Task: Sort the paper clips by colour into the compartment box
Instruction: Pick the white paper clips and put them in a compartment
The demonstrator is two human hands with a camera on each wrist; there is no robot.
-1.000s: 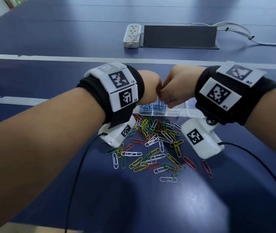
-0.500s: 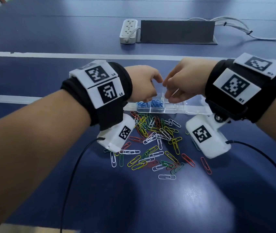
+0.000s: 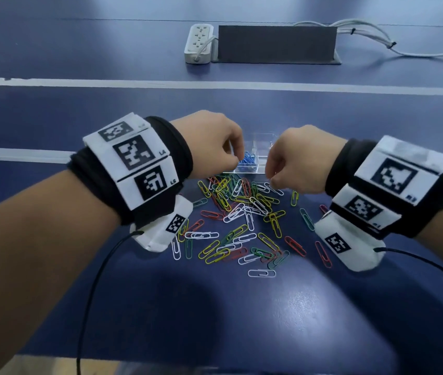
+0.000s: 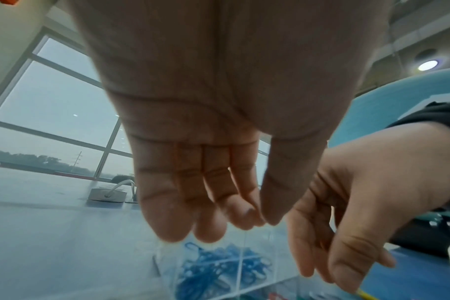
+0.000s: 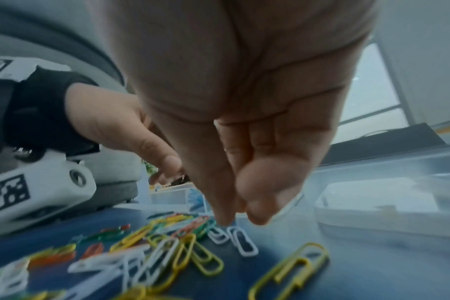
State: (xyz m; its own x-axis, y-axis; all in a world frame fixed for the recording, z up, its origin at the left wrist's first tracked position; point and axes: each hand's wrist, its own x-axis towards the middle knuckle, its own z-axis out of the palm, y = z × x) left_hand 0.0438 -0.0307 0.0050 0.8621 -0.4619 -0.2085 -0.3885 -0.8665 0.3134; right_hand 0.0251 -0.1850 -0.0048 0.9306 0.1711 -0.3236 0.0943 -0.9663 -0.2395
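my right hand [image 5: 234, 211] nearer, fingers narrowed, empty | white clip [image 5: 242, 240] just below tips, long axis pointing away | my left hand [image 4: 247, 215] pinched over blue clips [image 4: 219, 266]; cannot tell if holding

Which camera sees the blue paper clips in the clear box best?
The left wrist view: the blue paper clips fill the clear compartment box close up. The head view shows a small blue patch between the hands; the right wrist view shows only a sliver.
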